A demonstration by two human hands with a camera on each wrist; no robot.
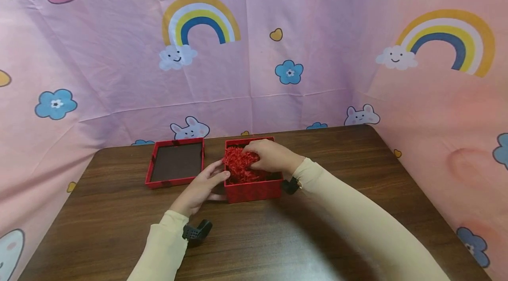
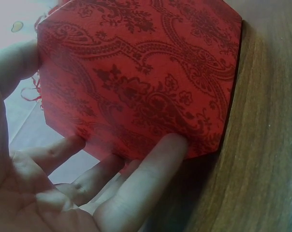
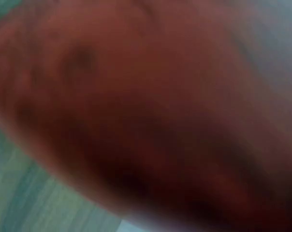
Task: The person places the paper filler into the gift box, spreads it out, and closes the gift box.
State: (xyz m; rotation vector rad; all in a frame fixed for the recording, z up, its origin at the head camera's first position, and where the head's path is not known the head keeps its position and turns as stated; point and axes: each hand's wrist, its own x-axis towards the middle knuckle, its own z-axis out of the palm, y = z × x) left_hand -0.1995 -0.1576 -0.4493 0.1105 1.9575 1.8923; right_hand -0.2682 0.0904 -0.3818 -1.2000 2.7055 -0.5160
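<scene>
A red box point(image 1: 253, 192) stands on the table, filled with red shredded paper point(image 1: 239, 161). My left hand point(image 1: 201, 187) rests against the box's left side. In the left wrist view, the extended fingers point(image 2: 148, 181) touch the patterned red wall point(image 2: 136, 87), and the thumb is near the rim. My right hand point(image 1: 273, 155) reaches into the box from the right, its fingers bent down to the shreds. The fingertips are partly hidden, so whether they pinch any paper is unclear. The right wrist view is a blurred close-up of a red surface point(image 3: 112, 96).
Left of the box lies a red-rimmed lid point(image 1: 174, 181) with its dark inside facing up. Both lie on a brown wood-grain table point(image 1: 254, 232). A printed cloth point(image 1: 254, 95) hangs behind the table and along its sides.
</scene>
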